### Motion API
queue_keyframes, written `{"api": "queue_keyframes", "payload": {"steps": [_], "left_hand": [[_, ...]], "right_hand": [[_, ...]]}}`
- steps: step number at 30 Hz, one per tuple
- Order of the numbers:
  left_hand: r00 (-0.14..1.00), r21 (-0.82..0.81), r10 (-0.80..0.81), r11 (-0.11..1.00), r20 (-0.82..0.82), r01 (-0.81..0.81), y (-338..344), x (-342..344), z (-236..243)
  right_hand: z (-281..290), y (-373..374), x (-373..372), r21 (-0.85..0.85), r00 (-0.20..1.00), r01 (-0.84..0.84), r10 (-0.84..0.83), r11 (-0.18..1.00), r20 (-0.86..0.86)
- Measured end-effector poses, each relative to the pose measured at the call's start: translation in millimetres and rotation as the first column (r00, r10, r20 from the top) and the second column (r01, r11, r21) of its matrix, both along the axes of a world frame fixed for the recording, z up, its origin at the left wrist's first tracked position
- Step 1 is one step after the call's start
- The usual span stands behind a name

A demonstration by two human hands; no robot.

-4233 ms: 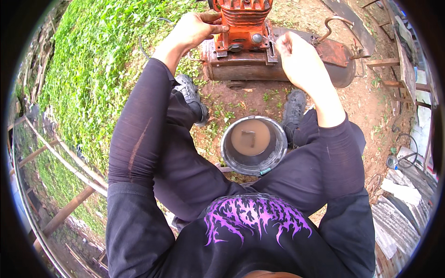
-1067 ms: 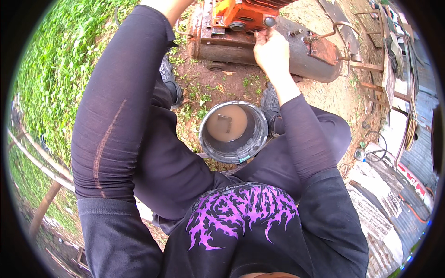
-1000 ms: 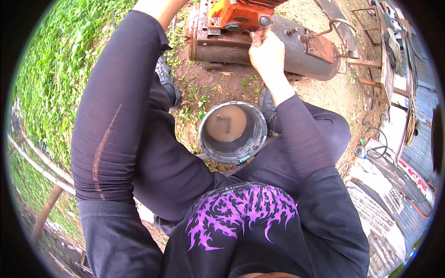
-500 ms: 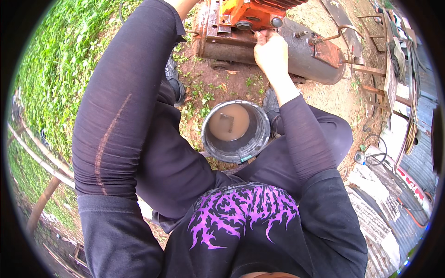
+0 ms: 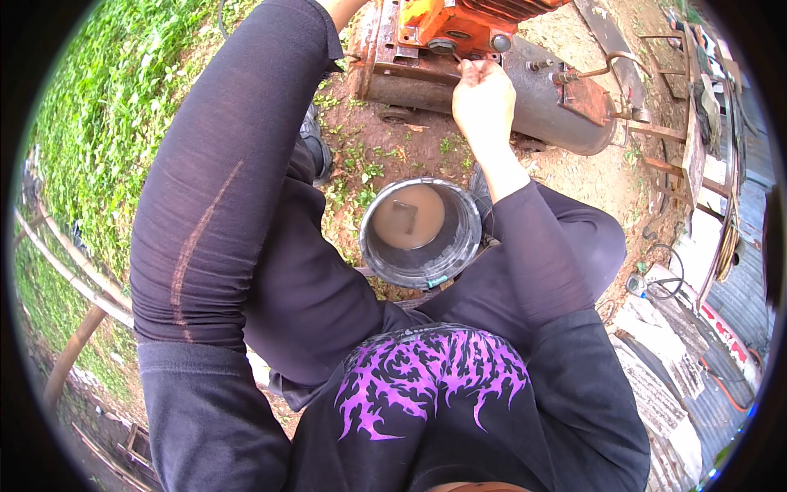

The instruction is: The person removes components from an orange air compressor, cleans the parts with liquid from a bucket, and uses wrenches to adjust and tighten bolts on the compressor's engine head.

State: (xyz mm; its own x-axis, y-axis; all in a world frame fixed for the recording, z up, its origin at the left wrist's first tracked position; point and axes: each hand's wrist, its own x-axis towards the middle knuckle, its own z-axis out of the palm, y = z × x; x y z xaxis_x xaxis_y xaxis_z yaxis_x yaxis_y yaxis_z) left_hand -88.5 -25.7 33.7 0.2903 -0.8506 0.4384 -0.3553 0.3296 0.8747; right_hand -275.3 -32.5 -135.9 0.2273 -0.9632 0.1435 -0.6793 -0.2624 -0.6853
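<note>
Grass [image 5: 106, 123], purple lettering [image 5: 434, 373], right fingers [image 5: 470, 70] at machine [image 5: 479, 18]

Black shirt [image 5: 451, 459], jagged purple print [image 5: 403, 403], dark sleeves [image 5: 197, 197], left one pale-streaked, dark trousers [image 5: 316, 279]

We have bright, diffuse daylight and only soft shadows; the right hand [image 5: 484, 102] looks pale, nearly washed out. Toward our left rim, poles [image 5: 75, 351] bow with fisheye distortion, inside a black vignette.
</note>
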Motion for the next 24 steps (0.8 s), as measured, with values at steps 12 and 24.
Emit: {"api": "queue_keyframes", "payload": {"steps": [12, 24], "left_hand": [[1.000, -0.003, -0.003, 1.000, 0.024, 0.003, 1.6, 5.8, 0.2], [0.999, 0.071, 0.040, 0.997, 0.011, -0.041, -6.4, 9.6, -1.2]], "right_hand": [[7.1, 12.4, 22.0, 0.043, 0.995, -0.039, 0.034, 0.998, 0.096], [7.3, 18.8, 25.9, 0.153, 0.979, -0.034, 0.002, 0.988, 0.202]]}}
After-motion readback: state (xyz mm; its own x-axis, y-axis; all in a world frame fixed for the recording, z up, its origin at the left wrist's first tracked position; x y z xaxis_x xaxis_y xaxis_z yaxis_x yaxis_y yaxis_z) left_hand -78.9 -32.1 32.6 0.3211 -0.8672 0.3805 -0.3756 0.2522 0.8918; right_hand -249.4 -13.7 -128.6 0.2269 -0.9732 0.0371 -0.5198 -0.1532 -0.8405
